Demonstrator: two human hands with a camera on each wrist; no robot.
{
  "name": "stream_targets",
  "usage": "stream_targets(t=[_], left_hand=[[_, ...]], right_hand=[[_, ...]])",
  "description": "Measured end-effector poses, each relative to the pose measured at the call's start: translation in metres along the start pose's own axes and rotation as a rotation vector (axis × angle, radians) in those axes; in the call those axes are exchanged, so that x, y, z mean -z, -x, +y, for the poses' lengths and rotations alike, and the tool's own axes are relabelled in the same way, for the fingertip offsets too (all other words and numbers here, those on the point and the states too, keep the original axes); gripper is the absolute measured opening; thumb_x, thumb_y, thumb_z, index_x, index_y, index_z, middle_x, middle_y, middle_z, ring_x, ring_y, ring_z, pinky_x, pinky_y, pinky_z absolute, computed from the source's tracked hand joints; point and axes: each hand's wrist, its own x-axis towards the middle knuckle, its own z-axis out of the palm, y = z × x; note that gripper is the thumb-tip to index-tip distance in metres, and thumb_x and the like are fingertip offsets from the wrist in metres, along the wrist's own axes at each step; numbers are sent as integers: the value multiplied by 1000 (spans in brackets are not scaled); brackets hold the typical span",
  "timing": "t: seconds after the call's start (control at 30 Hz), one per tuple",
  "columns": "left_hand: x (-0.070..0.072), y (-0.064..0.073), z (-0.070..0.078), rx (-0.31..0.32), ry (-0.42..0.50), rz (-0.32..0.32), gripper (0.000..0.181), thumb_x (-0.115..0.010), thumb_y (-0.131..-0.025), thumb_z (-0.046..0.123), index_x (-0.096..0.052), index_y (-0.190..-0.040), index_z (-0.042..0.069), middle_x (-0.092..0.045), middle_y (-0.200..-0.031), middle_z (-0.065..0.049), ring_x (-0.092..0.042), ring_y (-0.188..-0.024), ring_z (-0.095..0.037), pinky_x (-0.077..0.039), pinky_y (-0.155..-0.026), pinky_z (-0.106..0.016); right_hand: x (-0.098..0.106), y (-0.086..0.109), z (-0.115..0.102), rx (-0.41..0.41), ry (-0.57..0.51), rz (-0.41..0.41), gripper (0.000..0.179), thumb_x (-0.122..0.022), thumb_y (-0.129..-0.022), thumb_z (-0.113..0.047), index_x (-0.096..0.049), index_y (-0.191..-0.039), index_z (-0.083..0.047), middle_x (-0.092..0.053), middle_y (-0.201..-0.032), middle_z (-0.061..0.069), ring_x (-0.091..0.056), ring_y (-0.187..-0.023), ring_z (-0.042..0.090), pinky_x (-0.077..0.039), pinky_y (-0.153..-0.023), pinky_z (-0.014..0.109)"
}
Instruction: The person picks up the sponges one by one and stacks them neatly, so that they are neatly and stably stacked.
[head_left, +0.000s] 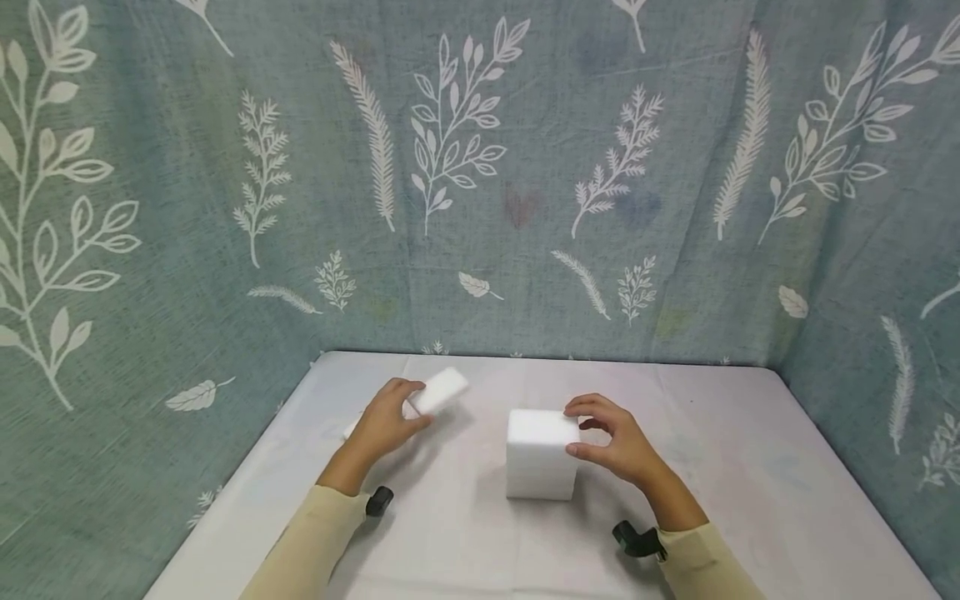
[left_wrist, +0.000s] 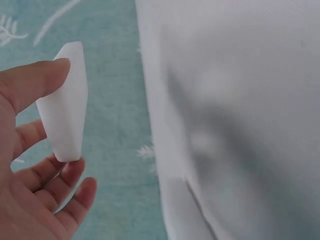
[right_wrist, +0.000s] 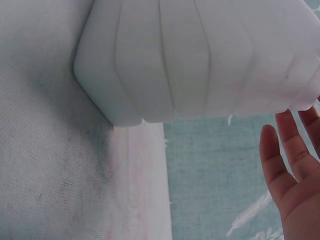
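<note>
My left hand [head_left: 386,423] pinches a single white sponge block [head_left: 442,390] and holds it tilted over the left part of the table. In the left wrist view the thumb lies on one broad face of this block [left_wrist: 72,110], with fingertips at its lower end. My right hand [head_left: 615,442] is at the upper right corner of a stack of white sponges [head_left: 540,467], thumb on the near side and curved fingers at the far side. Several layers of the stack [right_wrist: 187,65] show in the right wrist view, with fingertips touching its end.
Another white piece [head_left: 349,430] lies on the table, mostly hidden behind the left hand. A white cloth covers the table [head_left: 465,550]. Green leaf-patterned curtains [head_left: 517,250] enclose its back and sides. Both wrists carry small black camera mounts [head_left: 636,540].
</note>
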Motion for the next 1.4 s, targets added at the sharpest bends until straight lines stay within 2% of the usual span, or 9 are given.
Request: stream_targets(t=[0.17, 0.5, 0.63, 0.83, 0.93, 1.23, 1.4], left_hand=[[7, 0, 15, -15, 65, 20, 61, -77, -82, 43, -57, -133, 16, -51, -127, -5, -53, -111, -26, -47, -90, -48], [18, 1, 41, -92, 227, 62, 53, -82, -80, 31, -62, -127, 16, -50, -125, -1, -54, -112, -23, -49, -91, -41], [21, 2, 52, -162, 294, 59, 49, -83, -79, 27, -64, -123, 17, -51, -126, 0, -53, -113, -21, -49, -92, -41], [22, 1, 69, -268, 396, 20, 45, -83, -79, 21, -65, -120, 18, -52, -126, 3, -52, -115, -19, -47, -94, -45], [20, 1, 76, -306, 421, 12, 44, -83, -79, 20, -65, -119, 18, -52, -126, 3, -52, -115, -18, -47, -95, -46], [12, 3, 95, -405, 419, -3, 42, -82, -80, 20, -65, -118, 20, -53, -123, 7, -52, -114, -15, -47, -93, -39], [8, 3, 101, -426, 408, -29, 42, -82, -80, 20, -64, -118, 19, -53, -123, 7, -52, -114, -13, -47, -93, -37]], right_hand=[[0, 0, 0, -23, -8, -7, 41, -81, -75, 1, -65, -112, 6, -58, -118, 22, -54, -110, 39, -49, -84, 59], [0, 1, 3, -27, -2, -9, 40, -81, -76, 0, -65, -113, 4, -58, -119, 23, -54, -109, 37, -49, -84, 57], [1, 1, 2, -28, 4, -7, 40, -81, -76, 0, -65, -112, 4, -58, -119, 24, -54, -109, 37, -49, -84, 57], [2, 1, 1, -33, 7, -3, 39, -81, -77, 0, -65, -112, 5, -58, -119, 23, -54, -110, 39, -49, -84, 58], [2, 2, -1, -27, 3, -3, 38, -79, -78, 1, -65, -113, 6, -58, -119, 24, -54, -109, 40, -49, -84, 58], [2, 2, 1, 4, 12, 0, 33, -73, -83, 2, -64, -115, 6, -58, -119, 22, -56, -106, 38, -50, -83, 57], [2, 2, 1, 24, 19, 20, 34, -73, -82, 3, -64, -114, 5, -59, -117, 23, -56, -105, 39, -52, -82, 53]])
